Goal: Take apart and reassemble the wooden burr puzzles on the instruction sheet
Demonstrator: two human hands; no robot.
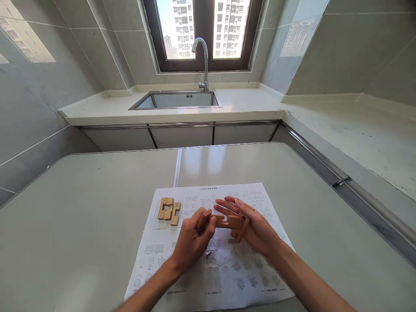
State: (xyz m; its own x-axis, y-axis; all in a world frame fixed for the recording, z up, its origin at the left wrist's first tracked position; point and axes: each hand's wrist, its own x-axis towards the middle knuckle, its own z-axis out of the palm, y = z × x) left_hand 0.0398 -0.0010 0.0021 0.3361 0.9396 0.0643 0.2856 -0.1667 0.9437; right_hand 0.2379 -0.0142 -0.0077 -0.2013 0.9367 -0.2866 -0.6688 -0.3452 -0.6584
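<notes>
My left hand (196, 236) grips notched wooden puzzle pieces (232, 222) between thumb and fingers, above a printed sheet. Against the right end of these pieces rests my right hand (251, 221), palm turned inward and fingers stretched to the left. One piece at that end bears a dark mark like a 2 and tilts downward. How the pieces interlock is partly hidden by the fingers. Several more wooden puzzle pieces (166, 209) lie grouped on the upper left of the paper sheet (195, 277), which carries rows of small line drawings.
The sheet lies on a pale table (81, 216) with a seam down its middle. Beyond stand a white counter (240, 102), a sink (172, 100) and a tall faucet (206, 60) under a window. Another counter (367, 134) runs along the right.
</notes>
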